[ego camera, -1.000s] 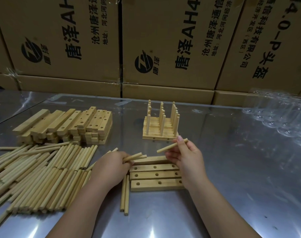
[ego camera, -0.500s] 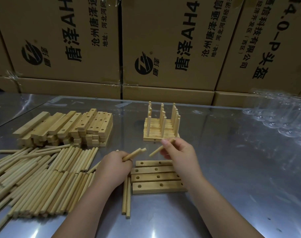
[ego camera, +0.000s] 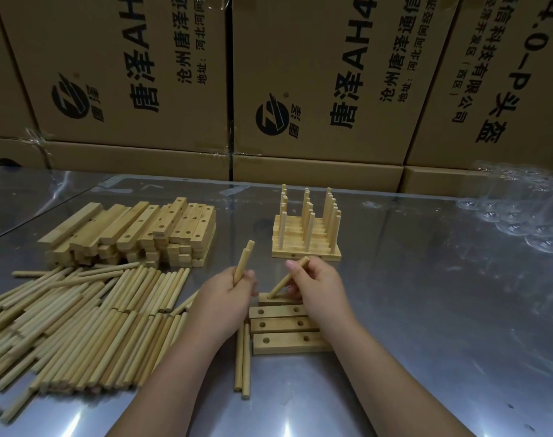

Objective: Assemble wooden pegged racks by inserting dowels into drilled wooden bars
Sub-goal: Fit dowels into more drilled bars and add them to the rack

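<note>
Row of bars (ego camera: 287,342): 4 drilled bars lie side by side, holes up, on the steel table (ego camera: 426,310) directly in front of the person. I judge they are laid this way so each hole can be filled in turn.
Right hand (ego camera: 319,288): over the row's far side, its thumb and fingers pinch 1 dowel (ego camera: 287,279) near the upper end. The dowel leans, with its lower tip at the left hole of the far bar (ego camera: 278,299). The slant looks like a lead-in before it is stood upright and pushed home.
Left hand (ego camera: 224,298): just left of the row, curled round what looks like 2 spare dowels (ego camera: 243,263), held nearly upright, probably next in line.
Loose pair (ego camera: 242,357): 2 dowels lie flat against the row's left end.
Dowel pile (ego camera: 79,316): well left of the row.
Bar stack (ego camera: 136,228): behind the row, to the left.
Finished racks (ego camera: 306,234): just behind the row, pegs standing.
Change: 0.5 s ago the right hand's dowel was in the air above the row, and now its tip is down at the hole. The left hand's dowels pointed almost level toward the row, and now they are tipped up.
</note>
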